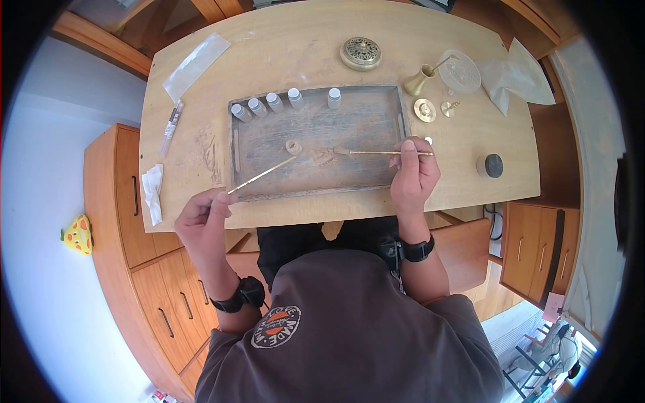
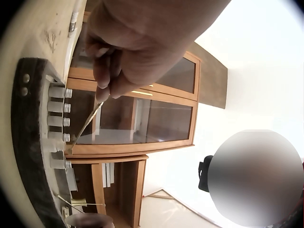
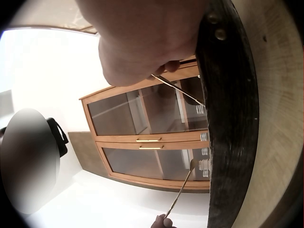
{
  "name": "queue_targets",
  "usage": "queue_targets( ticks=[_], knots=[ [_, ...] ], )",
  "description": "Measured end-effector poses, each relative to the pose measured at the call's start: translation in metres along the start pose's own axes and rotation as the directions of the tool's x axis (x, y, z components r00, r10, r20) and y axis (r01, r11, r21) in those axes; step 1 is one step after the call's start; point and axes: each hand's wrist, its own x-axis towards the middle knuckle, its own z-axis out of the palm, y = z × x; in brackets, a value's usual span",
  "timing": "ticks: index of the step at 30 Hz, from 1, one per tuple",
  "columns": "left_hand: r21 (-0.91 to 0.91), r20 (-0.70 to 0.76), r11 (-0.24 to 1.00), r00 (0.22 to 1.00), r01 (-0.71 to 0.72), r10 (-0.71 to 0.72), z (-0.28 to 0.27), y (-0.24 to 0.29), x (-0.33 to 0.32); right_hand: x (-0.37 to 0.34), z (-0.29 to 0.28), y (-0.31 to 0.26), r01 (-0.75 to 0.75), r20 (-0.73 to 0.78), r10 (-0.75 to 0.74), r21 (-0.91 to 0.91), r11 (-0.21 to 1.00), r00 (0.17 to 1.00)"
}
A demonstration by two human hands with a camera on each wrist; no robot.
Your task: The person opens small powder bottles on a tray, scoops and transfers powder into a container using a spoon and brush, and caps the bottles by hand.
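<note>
Evidently, a pale wooden table [image 1: 295, 64] is dusted with brown powder to the left of a dark wooden tray [image 1: 376, 121]. Wooden drawers [image 1: 151, 275] are set well left of the tray, and a chair [image 1: 467, 245] is partly seen nearer the wearer.

Inside the tray, four white bottles [image 1: 274, 102] are lined along its far-left edge, with a fifth bottle [image 1: 334, 99] stood apart. Loose powder [image 1: 322, 158] is spread across its middle beside a small round piece [image 1: 293, 146]. A thin brass rod [image 1: 262, 176] is pinched by the left hand [image 1: 205, 213], its tip held over the tray; a brass spatula [image 1: 379, 153] is gripped by the right hand [image 1: 413, 178], by which the tray's near-right corner is partly hidden.

Beyond the tray, a pierced brass pot [image 1: 361, 54] is placed. To its right are found a brass vase [image 1: 418, 82], a glass dish [image 1: 460, 72], a brass disc [image 1: 424, 110] and a black-lidded jar [image 1: 490, 166]; to its left, a clear sheet [image 1: 195, 67] and a white tissue [image 1: 153, 195].
</note>
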Motion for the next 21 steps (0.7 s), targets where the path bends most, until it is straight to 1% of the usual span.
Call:
queue_targets(
  ticks=[1, 3, 5, 7, 11, 13, 17, 19, 21],
  knots=[
    [0.000, 0.000, 1.000, 1.000, 0.000, 0.000, -0.001, -0.001, -0.001, 0.000, 0.000, -0.001, -0.002, -0.004, 0.002, -0.007, 1.000, 1.000],
    [-0.010, 0.101, 0.999, 0.994, -0.035, 0.036, -0.002, -0.006, -0.003, 0.000, 0.002, -0.002, -0.005, -0.020, 0.005, 0.002, 1.000, 1.000],
    [0.014, 0.109, 0.999, 0.994, -0.034, 0.032, 0.001, -0.007, -0.005, 0.000, 0.002, -0.002, -0.008, -0.037, 0.008, 0.011, 1.000, 0.999],
    [0.037, 0.119, 0.999, 0.993, -0.033, 0.028, 0.002, -0.009, -0.006, 0.001, 0.000, 0.000, 0.003, 0.006, -0.003, -0.011, 1.000, 1.000],
    [0.098, 0.122, 0.994, 0.992, -0.038, 0.026, 0.003, -0.017, -0.006, 0.002, -0.001, 0.001, 0.010, 0.037, -0.009, -0.025, 1.000, 0.999],
    [0.120, 0.125, 0.992, 0.992, -0.043, 0.028, 0.002, -0.019, -0.007, 0.002, 0.000, 0.000, -0.027, 0.065, 0.027, -0.013, 1.000, 0.998],
    [0.179, 0.125, 0.982, 0.991, -0.061, 0.039, 0.003, -0.019, -0.007, 0.005, 0.002, -0.003, -0.048, 0.120, 0.051, -0.029, 0.998, 0.991],
    [0.193, 0.125, 0.979, 0.991, -0.068, 0.045, 0.004, -0.018, -0.007, 0.006, 0.002, -0.003, -0.053, 0.173, 0.067, -0.081, 0.995, 0.983],
    [0.208, 0.127, 0.976, 0.991, -0.072, 0.046, 0.004, -0.018, -0.007, 0.006, 0.002, -0.002, -0.061, 0.172, 0.071, -0.060, 0.996, 0.983]
  ],
)
